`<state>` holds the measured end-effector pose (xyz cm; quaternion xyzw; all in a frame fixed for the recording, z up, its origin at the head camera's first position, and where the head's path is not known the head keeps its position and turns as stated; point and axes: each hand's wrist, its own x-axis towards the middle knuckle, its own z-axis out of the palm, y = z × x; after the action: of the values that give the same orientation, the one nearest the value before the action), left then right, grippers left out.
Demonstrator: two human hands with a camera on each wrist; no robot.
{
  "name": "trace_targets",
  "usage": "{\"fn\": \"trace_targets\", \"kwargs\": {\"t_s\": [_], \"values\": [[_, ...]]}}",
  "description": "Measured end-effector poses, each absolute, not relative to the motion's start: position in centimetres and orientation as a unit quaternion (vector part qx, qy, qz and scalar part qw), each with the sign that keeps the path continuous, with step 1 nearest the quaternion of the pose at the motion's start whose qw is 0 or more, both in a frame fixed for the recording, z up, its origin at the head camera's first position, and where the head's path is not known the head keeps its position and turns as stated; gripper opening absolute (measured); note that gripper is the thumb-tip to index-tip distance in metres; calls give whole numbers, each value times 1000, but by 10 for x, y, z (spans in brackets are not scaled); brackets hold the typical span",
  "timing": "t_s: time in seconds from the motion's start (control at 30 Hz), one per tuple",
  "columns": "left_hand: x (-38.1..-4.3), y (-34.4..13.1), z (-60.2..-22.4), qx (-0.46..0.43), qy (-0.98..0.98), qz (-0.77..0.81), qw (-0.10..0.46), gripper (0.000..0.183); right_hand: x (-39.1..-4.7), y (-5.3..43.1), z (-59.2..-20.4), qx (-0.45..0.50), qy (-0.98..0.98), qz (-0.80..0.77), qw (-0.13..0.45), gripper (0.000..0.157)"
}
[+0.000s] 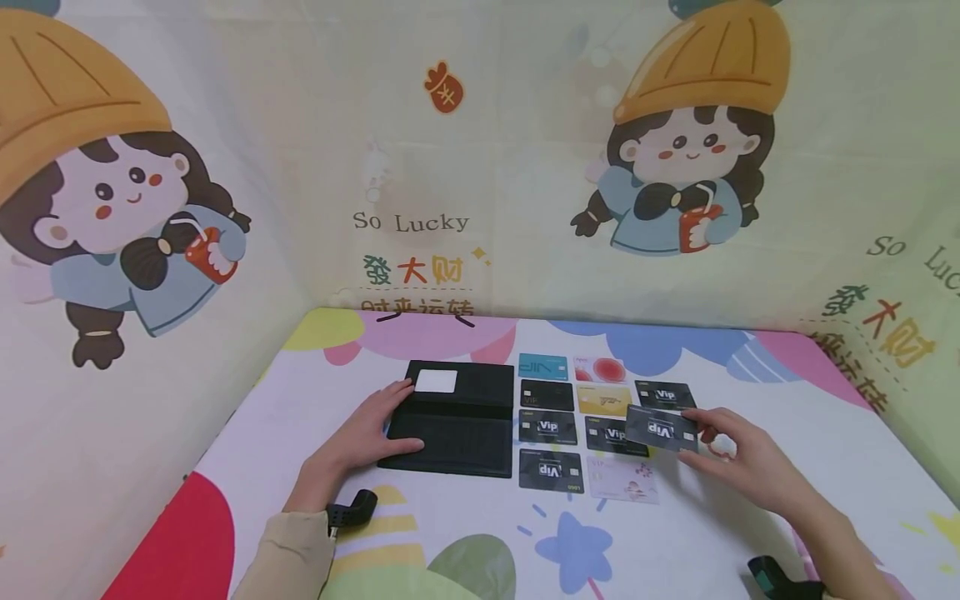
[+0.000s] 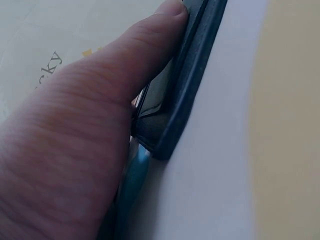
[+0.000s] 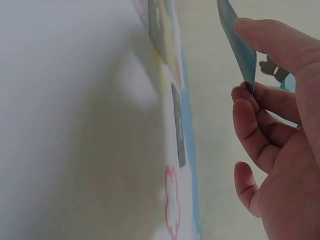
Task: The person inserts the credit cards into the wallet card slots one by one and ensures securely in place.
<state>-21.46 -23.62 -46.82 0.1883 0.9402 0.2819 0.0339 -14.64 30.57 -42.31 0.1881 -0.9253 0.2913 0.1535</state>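
Observation:
A black bifold wallet (image 1: 450,446) lies spread flat on the table, with a white patch in its upper half. My left hand (image 1: 367,433) rests on its left edge, thumb on the lower half and fingers by the upper left corner; in the left wrist view the thumb (image 2: 150,45) lies along the wallet's rim (image 2: 192,85). With thumb and fingers, my right hand (image 1: 738,454) pinches a dark grey Vip card (image 1: 660,428), its print upside down. The card hovers over the table, partly covering another black Vip card (image 1: 606,435). Seen edge-on in the right wrist view, the held card (image 3: 240,47) is thin and tilted.
Cards lie in rows right of the wallet: a teal one (image 1: 543,367), a red-and-white one (image 1: 600,369), a gold one (image 1: 602,400), a pale floral one (image 1: 622,479) and several black ones, including one at the right (image 1: 665,394). A patterned wall covering (image 1: 525,167) stands behind the table.

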Motion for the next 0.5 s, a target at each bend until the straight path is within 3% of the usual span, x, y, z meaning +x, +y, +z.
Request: {"fn": "trace_targets", "kwargs": {"t_s": [0.5], "values": [[-214,-237,-468,192,938,285,33,101,-156,264,-414,171,-930,305,111,53]]}}
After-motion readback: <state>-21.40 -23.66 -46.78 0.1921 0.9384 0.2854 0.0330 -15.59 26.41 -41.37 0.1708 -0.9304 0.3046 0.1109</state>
